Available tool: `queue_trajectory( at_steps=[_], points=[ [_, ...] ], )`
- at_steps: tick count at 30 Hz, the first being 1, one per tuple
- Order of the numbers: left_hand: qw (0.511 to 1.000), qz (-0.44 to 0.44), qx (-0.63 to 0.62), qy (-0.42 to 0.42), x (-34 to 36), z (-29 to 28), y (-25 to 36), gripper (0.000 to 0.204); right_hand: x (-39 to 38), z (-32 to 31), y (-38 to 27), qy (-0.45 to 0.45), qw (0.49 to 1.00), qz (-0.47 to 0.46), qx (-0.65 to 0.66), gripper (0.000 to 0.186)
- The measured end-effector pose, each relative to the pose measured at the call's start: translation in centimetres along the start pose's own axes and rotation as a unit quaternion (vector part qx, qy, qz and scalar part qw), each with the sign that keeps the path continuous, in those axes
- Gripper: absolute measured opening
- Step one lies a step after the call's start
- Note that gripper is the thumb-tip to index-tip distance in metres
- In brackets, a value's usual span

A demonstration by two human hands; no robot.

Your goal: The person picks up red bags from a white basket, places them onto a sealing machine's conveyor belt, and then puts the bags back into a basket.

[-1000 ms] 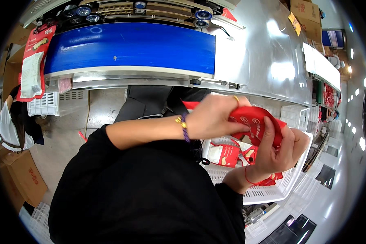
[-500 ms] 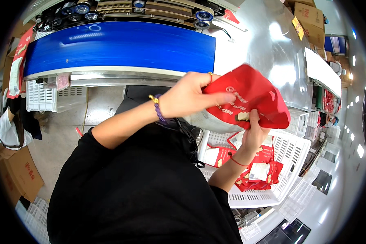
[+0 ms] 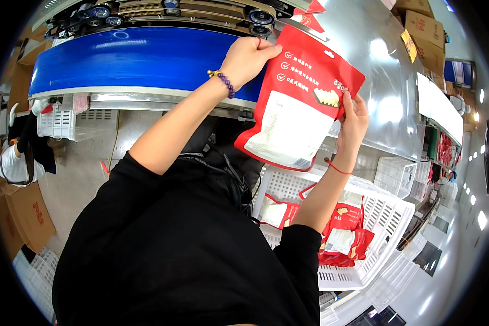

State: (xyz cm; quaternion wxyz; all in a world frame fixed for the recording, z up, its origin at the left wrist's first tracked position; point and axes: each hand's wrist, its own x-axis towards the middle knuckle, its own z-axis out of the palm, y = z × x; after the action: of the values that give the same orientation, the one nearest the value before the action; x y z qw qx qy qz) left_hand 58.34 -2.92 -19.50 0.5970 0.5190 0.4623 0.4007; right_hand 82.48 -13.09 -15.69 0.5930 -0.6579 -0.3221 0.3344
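Note:
Between my hands a red pouch (image 3: pixel 295 122) with a white label panel hangs tilted, its printed back toward me. My left hand (image 3: pixel 249 61) pinches its upper left edge, thumb on the front. On the opposite edge my right hand (image 3: pixel 354 118) grips the pouch, thumb in front and fingers partly behind it. The pouch hangs over the edge between the blue conveyor belt (image 3: pixel 146 60) and the steel table (image 3: pixel 391 81). Below my right forearm, a white plastic crate (image 3: pixel 383 239) holds several similar red pouches (image 3: pixel 339 239).
Rollers and belts of a machine (image 3: pixel 190 12) run behind the blue conveyor. Stacked white crates (image 3: pixel 395 175) stand to the right of the table. Cardboard boxes (image 3: pixel 425 38) are piled at the far right. At the left another person (image 3: pixel 22 160) works beside a white basket (image 3: pixel 57 125).
The pouch, bent and crumpled before, is now spread flat with its labelled side showing. Both hands have moved up and farther from me, and the left has shifted to the pouch's upper left edge.

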Motion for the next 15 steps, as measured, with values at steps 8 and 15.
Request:
queue_trajectory(
  at_steps=[8,15],
  points=[
    [0.998,-0.039,0.000,0.042,3.0,-1.7,0.0,0.025,3.3,2.2,0.1,-0.004,0.999,-0.022,-0.024,0.029],
    [0.982,0.053,0.138,0.115,1.4,-6.5,-0.1,0.033,2.5,6.5,-0.4,-0.053,0.998,-0.012,-0.018,0.030]
  ],
)
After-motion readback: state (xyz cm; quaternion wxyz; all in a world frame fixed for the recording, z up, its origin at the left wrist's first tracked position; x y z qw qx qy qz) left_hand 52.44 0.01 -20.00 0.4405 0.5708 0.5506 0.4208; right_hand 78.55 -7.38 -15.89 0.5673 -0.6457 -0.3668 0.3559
